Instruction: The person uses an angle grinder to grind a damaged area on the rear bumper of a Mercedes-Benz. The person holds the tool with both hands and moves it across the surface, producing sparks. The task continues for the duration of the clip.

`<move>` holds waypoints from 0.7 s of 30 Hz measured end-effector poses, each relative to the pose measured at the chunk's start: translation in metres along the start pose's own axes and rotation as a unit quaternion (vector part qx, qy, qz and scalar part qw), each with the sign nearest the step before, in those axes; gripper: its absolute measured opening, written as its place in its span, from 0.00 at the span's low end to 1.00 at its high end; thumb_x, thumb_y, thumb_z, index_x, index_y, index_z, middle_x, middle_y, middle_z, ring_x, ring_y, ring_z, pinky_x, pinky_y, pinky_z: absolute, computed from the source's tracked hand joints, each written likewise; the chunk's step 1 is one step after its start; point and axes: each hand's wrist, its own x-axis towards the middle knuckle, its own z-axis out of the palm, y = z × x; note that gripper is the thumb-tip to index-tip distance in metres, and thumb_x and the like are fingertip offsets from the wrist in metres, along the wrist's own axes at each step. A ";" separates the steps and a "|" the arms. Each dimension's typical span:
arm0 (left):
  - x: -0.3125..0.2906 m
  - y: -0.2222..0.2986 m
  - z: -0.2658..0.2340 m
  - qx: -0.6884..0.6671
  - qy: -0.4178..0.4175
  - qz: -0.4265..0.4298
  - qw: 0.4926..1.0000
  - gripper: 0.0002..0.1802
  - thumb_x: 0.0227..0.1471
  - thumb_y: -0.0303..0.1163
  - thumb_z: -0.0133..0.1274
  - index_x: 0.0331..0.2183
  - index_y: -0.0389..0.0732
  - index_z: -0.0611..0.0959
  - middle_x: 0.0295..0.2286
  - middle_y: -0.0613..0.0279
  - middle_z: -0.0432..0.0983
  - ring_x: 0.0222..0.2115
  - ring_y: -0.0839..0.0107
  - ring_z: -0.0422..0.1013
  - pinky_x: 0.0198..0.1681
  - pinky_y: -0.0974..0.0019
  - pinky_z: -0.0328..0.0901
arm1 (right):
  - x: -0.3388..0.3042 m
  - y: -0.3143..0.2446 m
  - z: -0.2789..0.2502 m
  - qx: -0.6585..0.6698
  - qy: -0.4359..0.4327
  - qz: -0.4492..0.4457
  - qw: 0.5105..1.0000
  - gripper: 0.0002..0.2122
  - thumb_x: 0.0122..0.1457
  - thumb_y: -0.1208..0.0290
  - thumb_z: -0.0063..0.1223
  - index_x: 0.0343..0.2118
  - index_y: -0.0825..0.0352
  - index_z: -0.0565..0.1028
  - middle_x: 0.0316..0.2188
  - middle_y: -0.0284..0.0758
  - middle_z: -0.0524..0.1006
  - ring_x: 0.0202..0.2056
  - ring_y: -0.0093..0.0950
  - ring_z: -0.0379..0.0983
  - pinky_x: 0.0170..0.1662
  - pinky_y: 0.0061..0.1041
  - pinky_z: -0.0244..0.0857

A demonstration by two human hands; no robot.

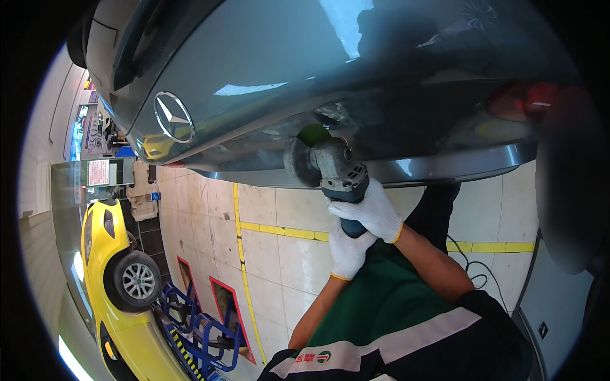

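Note:
Both my hands, in white gloves with yellow cuffs, are closed round an angle grinder (343, 184). My right hand (375, 213) wraps the body just behind its grey metal head. Lower down, my left hand (351, 249) grips the rear end of the dark blue body. The grinder's round disc (301, 162) stands edge-on beside the lower part of a dark grey car (406, 120). Whether it touches the panel I cannot tell. A scuffed, dull patch (332, 114) marks the paint just above the grinder head.
The car carries a round chrome emblem (174, 117) and a red lamp (537, 101). A yellow car (105, 254) stands at the left by a blue metal frame (213, 336). Red-edged openings (230, 311) and yellow lines (286, 231) mark the tiled floor. A black cable (486, 274) lies at right.

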 end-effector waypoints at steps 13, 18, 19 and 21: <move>-0.001 0.015 0.002 0.028 -0.003 -0.020 0.999 0.34 0.39 0.40 0.73 0.45 0.30 0.81 0.37 0.52 0.84 0.39 0.62 0.79 0.45 0.59 0.72 | 0.001 0.011 -0.005 -0.007 0.015 -0.023 1.000 0.18 0.51 0.75 0.70 0.45 0.69 0.80 0.38 0.32 0.84 0.39 0.22 0.79 0.48 0.26 0.74; -0.001 0.002 0.001 0.006 0.003 -0.010 1.000 0.34 0.39 0.39 0.73 0.45 0.30 0.81 0.37 0.53 0.83 0.39 0.62 0.79 0.46 0.60 0.72 | 0.002 0.010 -0.003 -0.024 0.002 -0.025 0.999 0.18 0.50 0.75 0.71 0.45 0.69 0.80 0.38 0.32 0.84 0.39 0.22 0.79 0.48 0.27 0.74; -0.001 0.002 0.000 0.009 0.003 -0.010 1.000 0.33 0.39 0.39 0.73 0.45 0.31 0.81 0.37 0.53 0.83 0.39 0.63 0.79 0.46 0.60 0.72 | 0.001 0.011 -0.003 -0.017 0.004 -0.026 1.000 0.18 0.50 0.75 0.71 0.45 0.69 0.80 0.38 0.32 0.84 0.39 0.22 0.79 0.48 0.27 0.74; -0.001 0.007 0.003 0.011 0.004 -0.012 1.000 0.33 0.39 0.38 0.73 0.45 0.31 0.81 0.37 0.53 0.83 0.39 0.64 0.79 0.46 0.60 0.72 | 0.001 0.013 -0.005 0.001 0.009 -0.023 1.000 0.18 0.50 0.75 0.71 0.45 0.69 0.80 0.38 0.32 0.84 0.39 0.22 0.79 0.48 0.26 0.74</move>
